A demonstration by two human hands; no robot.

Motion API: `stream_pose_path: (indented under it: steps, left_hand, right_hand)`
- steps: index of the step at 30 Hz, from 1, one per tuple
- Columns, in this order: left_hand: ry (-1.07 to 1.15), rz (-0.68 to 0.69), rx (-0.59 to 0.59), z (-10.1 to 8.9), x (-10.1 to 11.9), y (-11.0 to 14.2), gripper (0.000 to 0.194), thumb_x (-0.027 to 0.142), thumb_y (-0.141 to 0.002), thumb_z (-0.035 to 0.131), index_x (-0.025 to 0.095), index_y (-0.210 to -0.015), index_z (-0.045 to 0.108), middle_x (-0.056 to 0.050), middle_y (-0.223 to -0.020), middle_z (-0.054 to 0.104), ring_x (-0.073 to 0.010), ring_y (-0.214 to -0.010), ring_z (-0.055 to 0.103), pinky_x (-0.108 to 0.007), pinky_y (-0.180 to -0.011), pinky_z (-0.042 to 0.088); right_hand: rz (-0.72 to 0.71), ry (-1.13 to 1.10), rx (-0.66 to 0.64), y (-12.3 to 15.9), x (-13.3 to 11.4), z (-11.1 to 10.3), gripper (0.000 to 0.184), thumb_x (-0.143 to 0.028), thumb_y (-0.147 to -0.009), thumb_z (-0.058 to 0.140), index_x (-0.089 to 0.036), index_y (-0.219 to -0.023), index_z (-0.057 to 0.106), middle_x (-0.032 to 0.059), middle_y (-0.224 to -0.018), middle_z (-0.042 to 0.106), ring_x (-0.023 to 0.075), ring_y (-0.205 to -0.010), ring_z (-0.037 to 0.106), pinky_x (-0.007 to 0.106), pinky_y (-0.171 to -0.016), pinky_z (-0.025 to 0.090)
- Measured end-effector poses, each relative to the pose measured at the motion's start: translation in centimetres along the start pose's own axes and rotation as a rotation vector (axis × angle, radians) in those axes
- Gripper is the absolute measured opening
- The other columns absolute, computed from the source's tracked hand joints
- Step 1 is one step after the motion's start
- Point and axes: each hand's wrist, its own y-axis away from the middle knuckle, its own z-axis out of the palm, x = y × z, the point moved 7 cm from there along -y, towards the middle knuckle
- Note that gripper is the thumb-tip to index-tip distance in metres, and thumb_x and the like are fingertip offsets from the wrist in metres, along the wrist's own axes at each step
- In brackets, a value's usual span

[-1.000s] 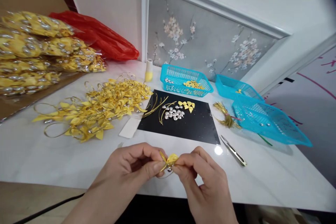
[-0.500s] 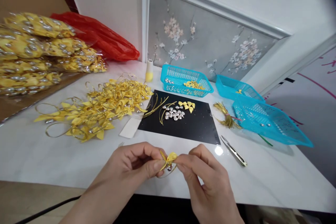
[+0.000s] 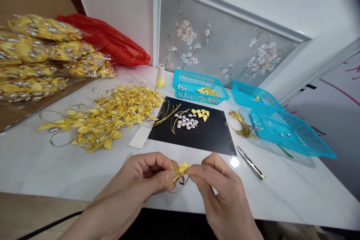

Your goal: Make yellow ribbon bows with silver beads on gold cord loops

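Observation:
Between my two hands, above the table's front edge, is a yellow ribbon flower (image 3: 183, 168) with a silver bead (image 3: 181, 180) hanging below it and a thin gold cord looping underneath. My left hand (image 3: 149, 176) pinches its left side between thumb and forefinger. On the other side, the thumb and forefinger of my right hand (image 3: 219, 187) are closed on the flower's right edge. Beyond them, a black mat (image 3: 208, 140) carries silver beads (image 3: 188, 123), yellow petal pieces (image 3: 203, 113) and loose gold cords (image 3: 168, 114).
A heap of finished yellow flowers (image 3: 112, 114) lies left, with bagged bundles (image 3: 36, 56) and a red plastic bag (image 3: 112, 43) behind. Blue baskets (image 3: 201, 78) stand at the back and right. Tweezers (image 3: 251, 163), a cord bundle (image 3: 242, 125) and a white card (image 3: 140, 137) rest near the mat.
Both hands keep their pinch on the flower, with only a very slight shift of the fingers. The whole view has moved a little; nothing was let go.

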Motion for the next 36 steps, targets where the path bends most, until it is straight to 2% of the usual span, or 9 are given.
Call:
stream_pose_path:
  steps: [6,12,20,29,36]
  left_hand:
    - [0.046,-0.027,-0.019,0.19,-0.18,-0.07,0.018,0.027,-0.071,0.083,0.020,-0.061,0.070,0.004,-0.060,0.063,-0.0110,-0.063,0.052,-0.020,-0.063,0.043]
    - [0.054,-0.046,-0.030,0.20,-0.34,-0.10,0.016,0.027,-0.070,0.084,0.020,-0.062,0.072,0.004,-0.062,0.065,-0.0115,-0.064,0.053,-0.021,-0.065,0.044]
    - [0.044,-0.032,-0.034,0.08,-0.27,-0.03,0.017,0.028,-0.069,0.085,0.020,-0.062,0.072,0.004,-0.060,0.064,-0.0109,-0.062,0.052,-0.020,-0.062,0.043]
    - [0.056,-0.028,-0.032,0.08,-0.06,0.09,0.017,0.028,-0.068,0.085,0.020,-0.062,0.072,0.003,-0.061,0.064,-0.0119,-0.063,0.054,-0.021,-0.063,0.044]
    - [-0.001,-0.012,-0.018,-0.11,-0.28,0.32,0.016,0.028,-0.069,0.085,0.020,-0.064,0.072,0.003,-0.063,0.065,-0.0125,-0.066,0.054,-0.021,-0.066,0.045]
  right_hand:
    - [-0.051,0.028,-0.040,-0.24,0.02,0.03,0.029,-0.007,-0.094,0.049,-0.024,-0.101,0.071,-0.0005,-0.076,0.047,0.0130,-0.064,0.053,0.023,-0.052,0.046]
    - [-0.091,0.061,-0.041,-0.31,-0.01,-0.09,0.022,-0.007,-0.094,0.051,-0.021,-0.095,0.067,-0.0004,-0.076,0.048,0.0124,-0.064,0.053,0.022,-0.053,0.046]
    - [-0.089,0.081,-0.044,-0.07,0.07,0.12,0.026,-0.005,-0.093,0.048,-0.023,-0.097,0.067,-0.0007,-0.076,0.045,0.0129,-0.063,0.053,0.022,-0.051,0.044]
    - [-0.078,0.078,-0.032,0.02,-0.11,0.24,0.036,-0.005,-0.094,0.045,-0.028,-0.109,0.069,-0.0006,-0.076,0.043,0.0133,-0.062,0.050,0.023,-0.049,0.040]
    - [-0.080,0.109,-0.039,0.03,-0.27,0.06,0.037,-0.006,-0.094,0.044,-0.029,-0.108,0.070,-0.0002,-0.077,0.043,0.0136,-0.062,0.049,0.025,-0.051,0.039]
